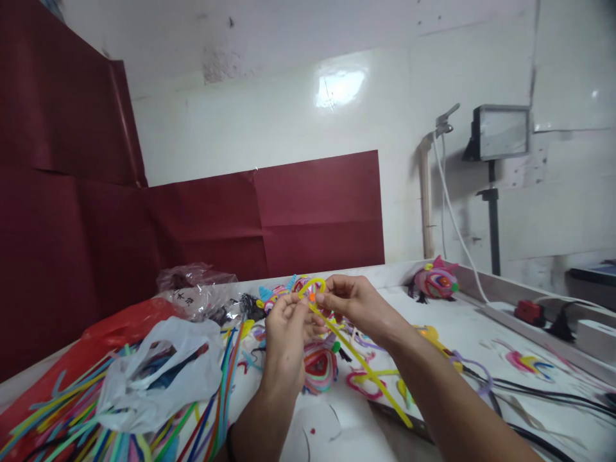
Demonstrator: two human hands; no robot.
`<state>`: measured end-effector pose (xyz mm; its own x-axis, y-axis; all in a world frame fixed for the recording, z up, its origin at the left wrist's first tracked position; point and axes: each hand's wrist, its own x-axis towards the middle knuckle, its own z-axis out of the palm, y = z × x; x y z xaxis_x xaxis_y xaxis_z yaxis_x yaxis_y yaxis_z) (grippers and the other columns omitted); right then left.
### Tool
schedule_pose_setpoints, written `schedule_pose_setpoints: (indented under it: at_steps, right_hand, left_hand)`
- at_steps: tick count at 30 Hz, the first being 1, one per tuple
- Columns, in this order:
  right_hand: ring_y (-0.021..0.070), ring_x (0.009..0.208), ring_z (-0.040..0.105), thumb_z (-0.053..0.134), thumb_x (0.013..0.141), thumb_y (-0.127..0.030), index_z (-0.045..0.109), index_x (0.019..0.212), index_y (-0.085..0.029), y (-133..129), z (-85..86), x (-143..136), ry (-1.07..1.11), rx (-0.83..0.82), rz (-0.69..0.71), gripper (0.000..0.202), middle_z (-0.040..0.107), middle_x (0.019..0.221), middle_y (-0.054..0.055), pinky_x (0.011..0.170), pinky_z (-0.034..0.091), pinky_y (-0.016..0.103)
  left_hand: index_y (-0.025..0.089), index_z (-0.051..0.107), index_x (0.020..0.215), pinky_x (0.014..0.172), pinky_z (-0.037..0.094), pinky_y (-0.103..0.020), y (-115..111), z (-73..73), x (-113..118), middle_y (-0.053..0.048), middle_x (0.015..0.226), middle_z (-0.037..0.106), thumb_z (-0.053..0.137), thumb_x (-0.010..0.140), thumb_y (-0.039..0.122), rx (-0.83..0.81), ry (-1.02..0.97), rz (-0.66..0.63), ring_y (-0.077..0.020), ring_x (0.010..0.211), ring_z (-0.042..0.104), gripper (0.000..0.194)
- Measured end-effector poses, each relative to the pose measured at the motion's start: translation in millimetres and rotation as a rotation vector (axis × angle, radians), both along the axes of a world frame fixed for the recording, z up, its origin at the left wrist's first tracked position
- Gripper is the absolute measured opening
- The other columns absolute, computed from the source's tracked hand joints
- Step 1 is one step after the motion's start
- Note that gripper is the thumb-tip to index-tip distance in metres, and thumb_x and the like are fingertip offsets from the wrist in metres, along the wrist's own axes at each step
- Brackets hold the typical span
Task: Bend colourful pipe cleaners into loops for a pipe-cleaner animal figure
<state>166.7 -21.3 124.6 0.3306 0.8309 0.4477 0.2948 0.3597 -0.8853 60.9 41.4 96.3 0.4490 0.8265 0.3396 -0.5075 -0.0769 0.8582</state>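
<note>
A yellow pipe cleaner [362, 366] is bent into a loop at its upper end, and its long tail slants down to the right. My left hand [286, 327] pinches it at the base of the loop. On the loop's right side, my right hand [349, 298] grips the same pipe cleaner between thumb and fingers. A small orange spot [312, 297] shows between the fingertips; I cannot make out what it is. Below the hands lies a colourful coiled pipe-cleaner piece [320, 367] with a red centre, partly covered by my left hand.
Bundled coloured pipe cleaners [77, 410] and a white plastic bag [163, 372] lie at the left. A finished colourful figure [436, 280] stands at the back right. Black cables [543, 389], a power strip [510, 316] and a lamp [503, 133] are on the right.
</note>
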Motion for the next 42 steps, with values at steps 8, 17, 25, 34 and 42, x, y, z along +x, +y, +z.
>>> schedule_pose_setpoints:
  at_steps: [8, 17, 25, 34, 42]
  right_hand:
    - [0.0074, 0.048, 0.042, 0.069, 0.062, -0.045, 0.051, 0.061, -0.016, 1, -0.3, -1, 0.006, -0.007, 0.018, 0.034, 0.052, 0.053, -0.003, 0.043, 0.026, 0.021]
    - [0.0086, 0.052, 0.044, 0.069, 0.063, -0.044, 0.052, 0.062, -0.016, 8, -7.5, 3, 0.014, 0.052, 0.054, 0.033, 0.053, 0.055, -0.003, 0.049, 0.032, 0.023]
    - [0.0106, 0.054, 0.048, 0.074, 0.058, -0.043, 0.051, 0.063, -0.017, 14, -13.0, 6, 0.029, 0.064, 0.102, 0.035, 0.055, 0.057, -0.002, 0.050, 0.037, 0.024]
    - [0.0106, 0.053, 0.051, 0.072, 0.061, -0.028, 0.054, 0.065, -0.016, 23, -23.0, 11, -0.068, 0.069, 0.044, 0.022, 0.058, 0.058, -0.002, 0.049, 0.038, 0.022]
    - [0.0106, 0.049, 0.052, 0.060, 0.060, -0.015, 0.052, 0.061, -0.017, 21, -21.2, 12, -0.072, 0.036, -0.028, 0.008, 0.058, 0.053, -0.002, 0.047, 0.037, 0.022]
  left_hand:
    - [0.016, 0.047, 0.088, 0.049, 0.050, -0.021, 2, -1.1, 3, 0.004, 0.065, 0.056, 0.058, 0.077, 0.020, -0.004, 0.011, 0.029, -0.0098, 0.051, 0.061, 0.016]
    - [0.016, 0.048, 0.085, 0.049, 0.051, -0.021, 3, -3.2, 3, 0.003, 0.066, 0.056, 0.062, 0.074, 0.023, -0.020, -0.019, 0.034, -0.0099, 0.051, 0.061, 0.019]
    - [0.017, 0.046, 0.084, 0.049, 0.051, -0.022, 3, -4.9, 3, 0.003, 0.065, 0.058, 0.059, 0.076, 0.021, -0.016, -0.002, 0.049, -0.0097, 0.051, 0.061, 0.016]
    - [0.017, 0.045, 0.083, 0.046, 0.048, -0.019, 4, -7.3, 5, 0.004, 0.061, 0.058, 0.058, 0.076, 0.021, 0.002, -0.001, 0.050, -0.0101, 0.049, 0.060, 0.015]
    - [0.017, 0.048, 0.082, 0.048, 0.050, -0.020, 2, -5.8, 4, 0.002, 0.065, 0.059, 0.062, 0.074, 0.021, -0.021, -0.001, 0.013, -0.0095, 0.052, 0.060, 0.017]
